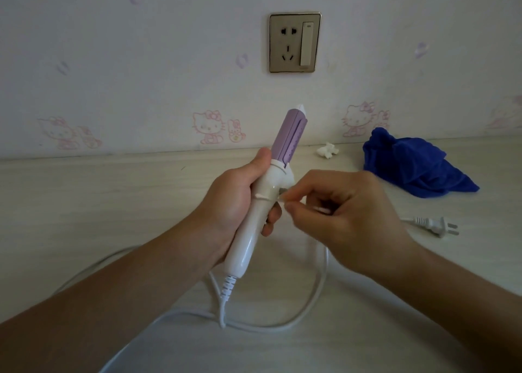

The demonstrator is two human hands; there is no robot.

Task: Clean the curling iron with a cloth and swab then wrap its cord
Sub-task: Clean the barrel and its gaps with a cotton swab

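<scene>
- The table (pixel 84 203), pale with a wood grain, runs across the whole view. A stretch of the white cord (pixel 324 262) lies on it to the left of and below the curling iron, curving in from the lower left.
- The left hand (pixel 231 200) grips the curling iron (pixel 278 179) by its white handle. The fingers are curled round it from behind, and the thumb lies up along the left side near the collar.
- The curling iron is held above the table, tilted with its purple barrel up and to the right. Its white tip points toward the wall, and the ribbed cord end hangs at the bottom.
- From that end the cord drops to the table and sweeps right in a wide loop under the iron.
- The swab (pixel 283 200) is a thin pale stick whose end touches the iron's right side, at the ring where handle meets collar.
- A wall socket (pixel 293 43) with a switch sits on the wall well above the iron's tip.
- The right hand (pixel 353 217), just right of the iron, pinches the swab between thumb and forefinger. Its other fingers are curled in.
- A small white wad (pixel 327 150) lies on the table right of the barrel, near the wall.
- A crumpled blue cloth (pixel 409 166) lies further right of the iron, behind the right hand.
- The plug (pixel 435 225) lies flat on the table, far right of the iron and in front of the cloth, its prongs pointing right.
</scene>
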